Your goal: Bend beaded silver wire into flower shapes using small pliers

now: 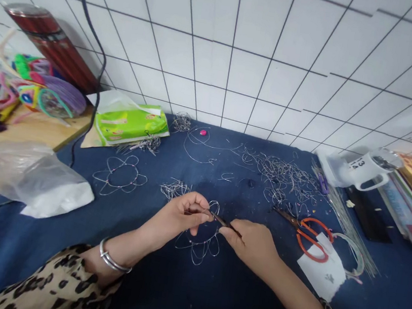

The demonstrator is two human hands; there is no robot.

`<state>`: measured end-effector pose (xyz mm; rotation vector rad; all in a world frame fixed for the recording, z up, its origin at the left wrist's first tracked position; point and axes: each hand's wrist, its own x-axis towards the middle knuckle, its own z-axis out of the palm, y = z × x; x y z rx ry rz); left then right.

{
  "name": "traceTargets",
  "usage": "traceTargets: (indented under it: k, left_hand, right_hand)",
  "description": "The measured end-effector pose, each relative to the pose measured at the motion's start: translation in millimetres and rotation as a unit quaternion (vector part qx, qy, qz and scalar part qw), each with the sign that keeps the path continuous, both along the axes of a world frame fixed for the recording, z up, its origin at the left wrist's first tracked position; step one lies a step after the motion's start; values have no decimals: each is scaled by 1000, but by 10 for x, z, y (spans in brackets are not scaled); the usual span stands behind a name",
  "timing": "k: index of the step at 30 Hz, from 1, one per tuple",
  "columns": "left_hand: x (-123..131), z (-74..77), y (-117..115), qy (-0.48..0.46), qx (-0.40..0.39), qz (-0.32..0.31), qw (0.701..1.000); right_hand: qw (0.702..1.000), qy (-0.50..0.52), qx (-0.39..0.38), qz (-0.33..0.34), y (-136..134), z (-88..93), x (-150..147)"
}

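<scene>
My left hand (pixel 185 215) pinches the upper side of a flower-shaped wire piece (pixel 197 253), whose thin loops hang below the fingers over the blue cloth. My right hand (pixel 255 243) is closed round a dark slim tool (pixel 221 221); its tip meets the wire beside my left fingertips. The tool's handle is mostly hidden in the palm. A second wire flower (pixel 120 176) with small pink beads lies flat at the left. Just above my left hand is a small heap of bent wire bits (pixel 175 189).
Orange-handled scissors (pixel 311 238), torn white paper (pixel 324 268) and long straight wires (pixel 352 231) lie right. Tangled wire (pixel 287 176), a white mug (pixel 365 169) and a green tissue pack (pixel 131 124) stand further back. A plastic bag (pixel 34 176) is left.
</scene>
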<state>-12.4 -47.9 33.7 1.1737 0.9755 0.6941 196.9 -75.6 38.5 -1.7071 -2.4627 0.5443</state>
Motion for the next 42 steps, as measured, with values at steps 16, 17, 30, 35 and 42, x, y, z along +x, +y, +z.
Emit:
traceTargets:
  k: [16,17,30,35,42]
  left_hand:
    - [18,-73,-39,-3,17,63,998]
    - [20,-72,-40,-2,21,66,998]
    - [54,-67,-59,35,17,99,994]
    - [53,-63,-44,49,12,96,994]
    - [41,-86,-32,42,0,93,995]
  right_hand:
    - [999,-9,28,-18,-67,-29,-91]
    - [999,-8,29,-17,-69,-29,-91]
    - [983,-77,167,11,-86,-76,-43]
    - [968,-112,224,13,-89,-95,-43]
    - [961,-120,246,27,-74,-81,-32]
